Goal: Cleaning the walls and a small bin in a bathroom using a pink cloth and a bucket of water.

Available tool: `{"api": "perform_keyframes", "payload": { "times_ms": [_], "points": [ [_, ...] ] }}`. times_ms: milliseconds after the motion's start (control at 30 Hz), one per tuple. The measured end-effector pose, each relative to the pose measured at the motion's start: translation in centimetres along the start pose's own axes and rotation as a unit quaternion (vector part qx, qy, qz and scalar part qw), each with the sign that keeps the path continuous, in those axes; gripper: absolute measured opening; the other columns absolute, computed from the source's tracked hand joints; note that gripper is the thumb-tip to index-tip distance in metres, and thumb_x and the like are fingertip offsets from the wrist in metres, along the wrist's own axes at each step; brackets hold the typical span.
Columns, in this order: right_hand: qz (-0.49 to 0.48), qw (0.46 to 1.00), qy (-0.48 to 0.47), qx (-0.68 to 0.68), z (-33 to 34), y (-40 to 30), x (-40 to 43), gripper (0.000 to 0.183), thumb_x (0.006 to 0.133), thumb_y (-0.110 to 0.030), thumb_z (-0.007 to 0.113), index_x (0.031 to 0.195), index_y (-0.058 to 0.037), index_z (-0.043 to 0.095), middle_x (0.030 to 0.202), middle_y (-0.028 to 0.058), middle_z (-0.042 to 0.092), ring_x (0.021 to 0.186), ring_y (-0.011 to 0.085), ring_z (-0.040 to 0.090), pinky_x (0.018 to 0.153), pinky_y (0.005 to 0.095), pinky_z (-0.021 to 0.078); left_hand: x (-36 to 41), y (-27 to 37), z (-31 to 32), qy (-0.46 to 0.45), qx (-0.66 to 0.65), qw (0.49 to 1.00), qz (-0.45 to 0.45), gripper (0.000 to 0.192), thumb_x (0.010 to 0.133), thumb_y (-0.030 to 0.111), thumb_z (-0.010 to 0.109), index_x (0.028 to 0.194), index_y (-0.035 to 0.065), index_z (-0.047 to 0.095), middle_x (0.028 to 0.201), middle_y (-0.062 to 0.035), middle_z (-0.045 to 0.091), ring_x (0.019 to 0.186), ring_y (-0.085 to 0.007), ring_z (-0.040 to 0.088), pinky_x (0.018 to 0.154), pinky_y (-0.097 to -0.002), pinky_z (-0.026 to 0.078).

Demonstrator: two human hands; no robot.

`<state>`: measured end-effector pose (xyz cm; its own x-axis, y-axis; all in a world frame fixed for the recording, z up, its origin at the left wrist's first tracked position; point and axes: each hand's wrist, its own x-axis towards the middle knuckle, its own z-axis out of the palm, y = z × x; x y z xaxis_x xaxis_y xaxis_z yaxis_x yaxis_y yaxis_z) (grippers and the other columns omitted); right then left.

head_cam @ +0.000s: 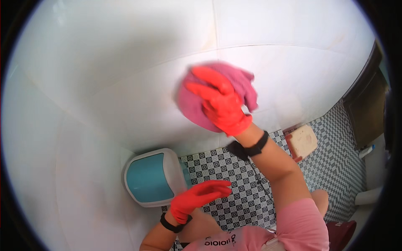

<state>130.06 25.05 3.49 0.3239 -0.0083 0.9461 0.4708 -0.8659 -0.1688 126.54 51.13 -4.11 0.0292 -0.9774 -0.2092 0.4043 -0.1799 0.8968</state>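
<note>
A pink cloth (196,105) lies bunched against the white tiled wall (150,94), pressed there under my right hand (224,103). That hand wears a red rubber glove, its fingers spread over the fabric. Lower down, my left hand (202,199), gloved in the same red rubber, hangs in the air above the floor with nothing in it. Its fingers are held loosely apart from the thumb. Just left of it stands a waste bin (150,178) with a teal swing lid and a pale rim.
Black-and-white patterned tiles (216,166) cover the floor. By the wall on the right sits a low stool (303,142) with a cream top and reddish sides. A dark panel (366,109) rises at the far right. Near my right side is a maroon container (340,233).
</note>
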Motion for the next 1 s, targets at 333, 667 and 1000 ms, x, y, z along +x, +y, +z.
{"api": "perform_keyframes", "payload": {
  "times_ms": [333,667,1000],
  "points": [
    [0.138,0.948,-0.166,0.234,-2.7,-2.9,12.3,0.022,0.091,-0.020,0.070,0.110,-0.0089,0.068,0.104,0.0060,0.068,0.103,0.0217,0.066,0.089,0.0336,0.0528,-1.5,10.6,2.3,0.108,0.201,0.974,0.007,0.031,0.102,0.003,0.055,0.131,-0.0007,0.061,0.129,-0.0122,0.067,0.121,-0.0212,0.063,0.105,-0.0334,0.046],
    [0.198,0.918,0.343,0.024,-18.8,11.6,-5.3,0.061,0.100,-0.008,0.058,0.156,-0.0218,0.038,0.164,0.0154,0.028,0.137,0.0282,0.048,0.109,0.0413,0.0464,3.7,28.9,-3.9,0.381,0.692,0.384,0.478,0.049,0.096,0.000,0.060,0.144,0.0037,0.051,0.149,-0.0193,0.051,0.137,-0.0343,0.049,0.115,-0.0472,0.035],
    [0.214,0.955,0.010,-0.205,-9.4,0.5,1.8,0.072,0.078,-0.037,0.081,0.145,-0.0248,0.056,0.164,0.0298,0.019,0.147,0.0508,0.024,0.119,0.0616,0.0151,5.5,30.4,-5.4,0.440,0.810,0.106,0.373,0.057,0.099,0.009,0.053,0.153,0.0035,0.040,0.162,-0.0203,0.032,0.151,-0.0406,0.026,0.123,-0.0556,0.012]
  ]
}}
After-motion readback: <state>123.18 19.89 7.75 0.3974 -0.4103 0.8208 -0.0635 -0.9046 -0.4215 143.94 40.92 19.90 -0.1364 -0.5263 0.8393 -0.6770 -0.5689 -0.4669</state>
